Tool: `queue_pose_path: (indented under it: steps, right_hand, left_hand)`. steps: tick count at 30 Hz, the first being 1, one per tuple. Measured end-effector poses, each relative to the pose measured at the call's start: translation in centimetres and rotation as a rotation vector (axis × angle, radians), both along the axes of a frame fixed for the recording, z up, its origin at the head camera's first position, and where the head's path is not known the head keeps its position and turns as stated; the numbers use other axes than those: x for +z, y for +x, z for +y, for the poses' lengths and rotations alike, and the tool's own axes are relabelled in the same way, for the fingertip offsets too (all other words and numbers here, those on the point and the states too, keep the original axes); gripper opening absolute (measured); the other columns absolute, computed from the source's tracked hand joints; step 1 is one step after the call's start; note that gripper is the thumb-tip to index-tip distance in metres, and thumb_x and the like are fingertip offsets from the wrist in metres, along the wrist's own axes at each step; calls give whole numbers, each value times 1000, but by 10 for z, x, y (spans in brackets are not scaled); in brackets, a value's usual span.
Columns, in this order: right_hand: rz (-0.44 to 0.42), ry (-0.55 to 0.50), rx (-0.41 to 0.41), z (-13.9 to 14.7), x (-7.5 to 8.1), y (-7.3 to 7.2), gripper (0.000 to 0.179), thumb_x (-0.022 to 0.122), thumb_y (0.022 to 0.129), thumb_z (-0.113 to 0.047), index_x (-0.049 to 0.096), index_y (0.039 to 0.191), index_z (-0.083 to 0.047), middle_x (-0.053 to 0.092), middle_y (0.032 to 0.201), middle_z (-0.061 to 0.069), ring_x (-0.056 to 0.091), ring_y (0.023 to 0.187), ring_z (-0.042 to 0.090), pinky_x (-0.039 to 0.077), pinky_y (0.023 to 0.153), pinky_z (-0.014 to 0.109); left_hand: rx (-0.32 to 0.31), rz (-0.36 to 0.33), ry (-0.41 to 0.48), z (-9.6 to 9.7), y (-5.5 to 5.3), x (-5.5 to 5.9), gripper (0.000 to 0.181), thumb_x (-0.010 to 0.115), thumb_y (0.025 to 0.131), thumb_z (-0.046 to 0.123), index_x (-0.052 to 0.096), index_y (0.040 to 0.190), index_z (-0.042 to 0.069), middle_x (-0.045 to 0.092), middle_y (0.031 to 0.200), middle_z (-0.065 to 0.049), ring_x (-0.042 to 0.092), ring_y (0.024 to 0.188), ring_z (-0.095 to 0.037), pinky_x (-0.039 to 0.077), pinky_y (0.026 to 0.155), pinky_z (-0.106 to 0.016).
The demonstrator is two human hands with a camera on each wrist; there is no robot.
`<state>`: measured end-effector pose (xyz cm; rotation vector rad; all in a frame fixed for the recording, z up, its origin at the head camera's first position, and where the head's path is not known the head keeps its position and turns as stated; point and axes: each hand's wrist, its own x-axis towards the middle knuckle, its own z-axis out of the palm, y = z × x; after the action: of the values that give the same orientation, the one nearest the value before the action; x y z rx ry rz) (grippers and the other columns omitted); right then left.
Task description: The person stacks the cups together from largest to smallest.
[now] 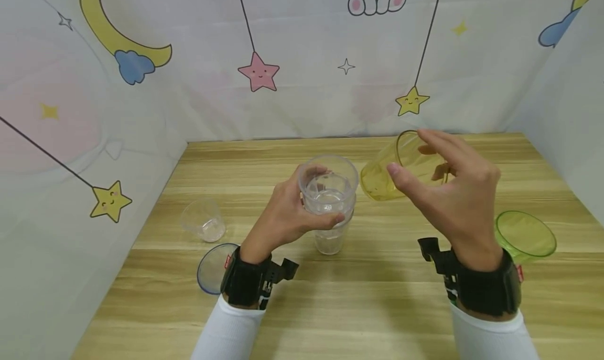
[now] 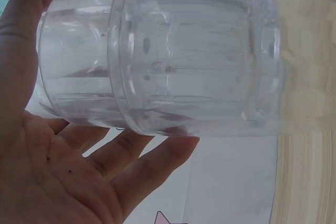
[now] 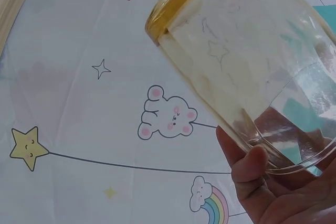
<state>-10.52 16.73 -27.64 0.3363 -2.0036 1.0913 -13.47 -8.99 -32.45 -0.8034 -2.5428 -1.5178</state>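
Note:
Near the middle of the table, my left hand [image 1: 285, 208] grips a stack of nested clear plastic cups [image 1: 330, 195], its rim tipped toward the head camera. In the left wrist view, the ribbed wall of the clear cups [image 2: 194, 56] fills much of the frame, with one cup's edge seated around another. To its right, my right hand [image 1: 464, 192] holds a yellow transparent cup [image 1: 379, 176] by the rim, between thumb and fingers. That cup is tilted, its base pointing left toward the stack and apart from it; the right wrist view shows its thick amber base [image 3: 178, 3].
On the left of the wooden table [image 1: 358, 307] lies a tipped clear cup [image 1: 209, 229]. A blue-rimmed cup [image 1: 212, 271] is partly behind the left wrist. At the right, a green cup [image 1: 526, 234] is partly covered by the right wrist. A printed cloth [image 1: 306, 108] surrounds the table.

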Motion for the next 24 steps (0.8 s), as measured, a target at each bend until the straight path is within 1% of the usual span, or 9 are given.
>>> queue_pose_path:
  steps: [3, 10, 15, 24]
  right_hand:
    - [7, 14, -7, 0, 2, 0, 56, 87, 68, -23, 75, 120, -6, 73, 116, 7, 63, 91, 6, 40, 62, 17]
    - [18, 44, 8, 0, 10, 2, 56, 86, 71, -24, 74, 122, -7, 73, 116, 5, 63, 93, 8, 41, 63, 18]
    - [33, 47, 5, -1, 14, 2, 55, 86, 71, -25, 74, 122, -8, 73, 115, 6, 63, 92, 8, 41, 64, 18]
    - [58, 43, 7, -4, 25, 3, 55, 84, 72, -29, 74, 122, -10, 73, 116, 4, 63, 91, 7, 40, 64, 18]
  left_hand:
    - [3, -1, -1, 0, 0, 0, 75, 91, 73, 29, 52, 135, 19, 60, 130, 6, 66, 101, -15, 56, 80, -36]
    - [7, 9, -10, 0, 0, 0, 75, 91, 72, 30, 52, 135, 19, 62, 127, 5, 66, 99, -14, 56, 79, -35]
    - [-1, 12, -8, 1, -1, 0, 75, 91, 72, 30, 52, 135, 19, 62, 126, 4, 66, 98, -14, 56, 79, -34]
    - [-4, -6, 1, 0, 0, -1, 75, 91, 73, 28, 52, 135, 19, 63, 122, 3, 66, 98, -14, 56, 79, -34]
